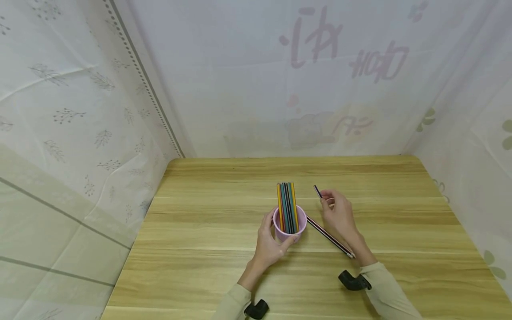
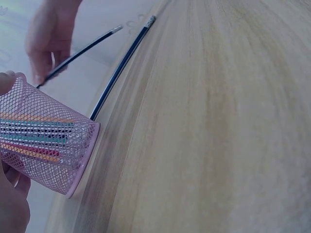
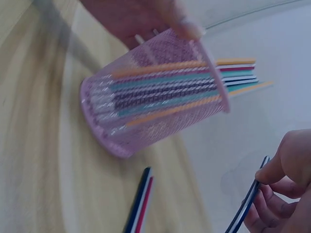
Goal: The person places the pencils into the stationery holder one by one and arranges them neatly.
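My left hand (image 1: 269,245) grips a pink mesh pen cup (image 1: 302,226), thumb on the near side and fingers around the left. Inside it stands a bundle of pencils (image 1: 287,204) in yellow, teal, red and black, their tops above the rim. To the right of the cup, my right hand (image 1: 339,215) pinches a slim dark pencil (image 3: 245,205) between thumb and fingers, raised off the table. Below that hand, dark striped pencil stock (image 1: 330,236) with a red stripe lies slantwise on the wood near the cup; whether it is one pencil or two, I cannot tell.
The wooden table (image 1: 216,191) has its far edge against a pale printed curtain (image 1: 240,89). More patterned cloth (image 1: 80,111) hangs at the left and right. Each wrist carries a black device (image 1: 354,281) near the sleeve.
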### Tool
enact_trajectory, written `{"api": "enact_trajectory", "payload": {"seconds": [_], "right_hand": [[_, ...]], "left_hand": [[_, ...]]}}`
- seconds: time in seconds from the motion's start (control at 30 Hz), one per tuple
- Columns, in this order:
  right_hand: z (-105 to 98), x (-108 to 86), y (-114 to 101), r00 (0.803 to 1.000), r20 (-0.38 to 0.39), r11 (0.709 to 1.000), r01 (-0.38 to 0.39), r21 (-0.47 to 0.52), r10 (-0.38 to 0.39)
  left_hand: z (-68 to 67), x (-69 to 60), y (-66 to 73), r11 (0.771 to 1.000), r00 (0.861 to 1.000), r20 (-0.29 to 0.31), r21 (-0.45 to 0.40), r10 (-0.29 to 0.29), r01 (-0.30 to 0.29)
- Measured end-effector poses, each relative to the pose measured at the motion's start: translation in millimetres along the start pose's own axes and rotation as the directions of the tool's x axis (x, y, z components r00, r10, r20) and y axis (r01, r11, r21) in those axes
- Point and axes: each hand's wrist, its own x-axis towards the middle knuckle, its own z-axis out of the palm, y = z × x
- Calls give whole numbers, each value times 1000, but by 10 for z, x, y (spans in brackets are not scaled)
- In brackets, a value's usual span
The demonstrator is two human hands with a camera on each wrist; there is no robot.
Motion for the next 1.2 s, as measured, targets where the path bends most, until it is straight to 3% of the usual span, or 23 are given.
{"api": "enact_trajectory", "payload": {"seconds": [0.33,0.7,0.9,1.2], "right_hand": [[-89,39,-292,998,-61,995,-14,103,21],[-136,92,-630,995,-98,983,47,176,-30],[-158,128,-816,997,-63,953,56,296,-39],[-76,119,-1010,995,-72,902,97,421,-73]], "left_hand": [[-5,-5,-3,1000,1000,5,8,-21,21],[-5,2,0,1000,1000,-1,12,4,-4],[-6,3,-3,1000,1000,-1,4,0,0],[1,-1,1,1000,1000,11,-10,-29,29]]}}
